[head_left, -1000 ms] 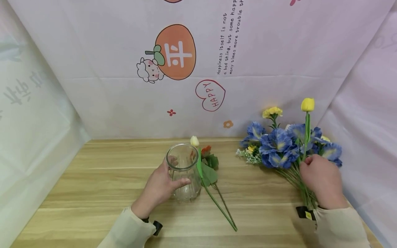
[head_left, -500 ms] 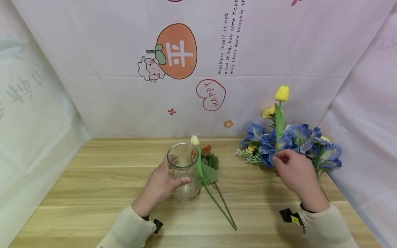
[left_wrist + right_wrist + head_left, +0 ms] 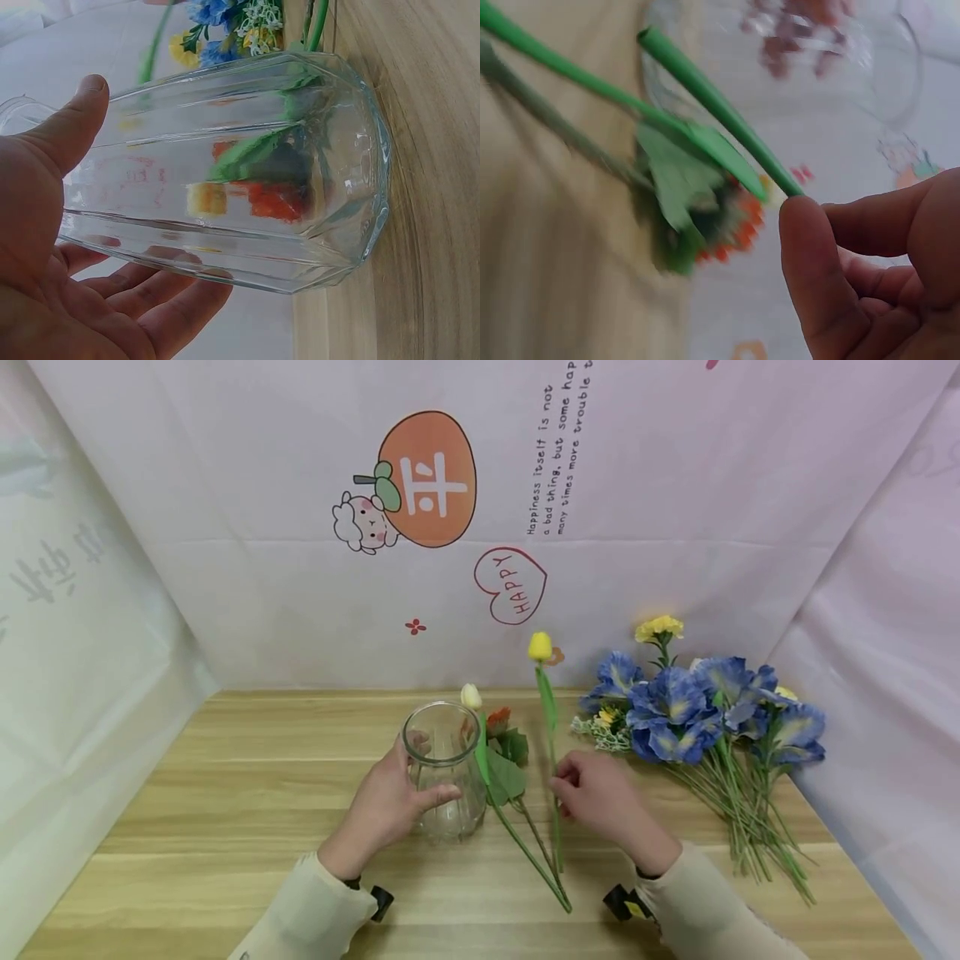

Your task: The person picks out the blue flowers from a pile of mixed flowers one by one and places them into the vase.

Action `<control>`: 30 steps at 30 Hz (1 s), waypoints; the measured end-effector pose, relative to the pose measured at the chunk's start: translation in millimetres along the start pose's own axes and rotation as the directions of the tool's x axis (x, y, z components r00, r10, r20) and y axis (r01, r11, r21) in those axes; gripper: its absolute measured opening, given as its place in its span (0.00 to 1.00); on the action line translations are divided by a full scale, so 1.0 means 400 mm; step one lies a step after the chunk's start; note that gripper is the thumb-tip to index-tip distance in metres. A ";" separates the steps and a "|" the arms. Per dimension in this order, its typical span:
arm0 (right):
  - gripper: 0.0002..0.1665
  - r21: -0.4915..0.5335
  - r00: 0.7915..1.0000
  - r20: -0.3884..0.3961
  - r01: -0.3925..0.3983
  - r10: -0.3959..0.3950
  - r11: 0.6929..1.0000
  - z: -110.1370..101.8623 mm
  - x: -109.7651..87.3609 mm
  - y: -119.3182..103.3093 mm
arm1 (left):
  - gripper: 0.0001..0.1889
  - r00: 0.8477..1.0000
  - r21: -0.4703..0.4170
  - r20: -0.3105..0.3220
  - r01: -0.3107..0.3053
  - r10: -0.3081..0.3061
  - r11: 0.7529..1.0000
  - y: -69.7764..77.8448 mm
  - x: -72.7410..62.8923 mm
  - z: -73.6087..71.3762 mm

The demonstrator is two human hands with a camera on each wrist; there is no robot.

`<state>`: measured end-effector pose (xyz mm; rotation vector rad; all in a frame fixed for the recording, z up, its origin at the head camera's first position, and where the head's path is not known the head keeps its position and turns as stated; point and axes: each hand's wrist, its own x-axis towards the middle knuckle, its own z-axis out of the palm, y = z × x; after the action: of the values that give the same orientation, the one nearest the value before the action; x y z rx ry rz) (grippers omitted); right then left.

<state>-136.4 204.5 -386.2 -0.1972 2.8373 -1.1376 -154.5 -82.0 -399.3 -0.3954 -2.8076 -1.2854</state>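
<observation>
My left hand (image 3: 378, 814) holds a clear glass vase (image 3: 444, 757) around its side, thumb in front and fingers behind. The vase stands upright on the table with no flowers in it. My right hand (image 3: 600, 795) pinches the stem of a yellow tulip (image 3: 540, 647) between thumb and fingertips, bloom upward. In the right wrist view the lower green stem (image 3: 716, 109) sticks out past the thumb. Between the hands, a white tulip (image 3: 471, 697) and an orange-red flower (image 3: 498, 721) with broad leaves lie beside the vase, their stems crossing near the front.
A pile of blue flowers (image 3: 675, 714), with a yellow carnation (image 3: 659, 628) and small white sprigs (image 3: 611, 739), lies at the right of the wooden table (image 3: 225, 810). Printed cloth (image 3: 285, 610) hangs behind the table and along both sides.
My right hand has drawn the yellow tulip out of the pile and carried it left, close to the white tulip and orange-red flower. My left hand and the vase have stayed put.
</observation>
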 end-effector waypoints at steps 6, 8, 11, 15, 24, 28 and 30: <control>0.06 -0.031 0.996 0.087 0.030 -0.027 0.999 0.059 0.008 -0.003 | 0.45 1.000 -0.008 0.006 0.013 -0.013 1.000 0.009 0.002 0.000; 0.06 -0.032 0.994 0.099 0.040 -0.036 0.999 0.069 0.011 -0.003 | 0.44 1.000 -0.010 0.008 0.020 -0.020 1.000 0.011 0.001 0.001; 0.08 -0.026 0.991 0.130 0.048 -0.044 0.999 0.080 0.016 -0.006 | 0.44 1.000 -0.009 0.008 0.025 -0.025 1.000 0.012 0.001 0.002; 0.08 -0.011 0.982 0.175 0.069 -0.066 0.998 0.093 0.024 -0.012 | 0.47 0.999 0.000 0.000 0.032 -0.032 0.999 0.012 0.000 -0.002; 0.10 -0.017 0.960 0.268 0.091 -0.083 0.996 0.104 0.027 -0.012 | 0.46 1.000 0.000 -0.003 0.020 -0.020 1.000 0.010 0.000 -0.006; 0.09 -0.052 0.965 0.256 0.080 -0.064 0.995 0.093 0.027 0.005 | 0.45 1.000 0.001 -0.005 0.020 -0.020 1.000 0.009 -0.001 -0.005; 0.10 -0.088 0.973 0.229 0.052 -0.030 0.995 0.081 0.027 0.017 | 0.45 1.000 0.004 -0.006 0.021 -0.021 1.000 0.008 -0.001 -0.005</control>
<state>-144.0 185.8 -414.4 -0.3692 2.6951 -0.9226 -153.5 -81.7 -395.6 -0.3615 -2.8165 -1.2820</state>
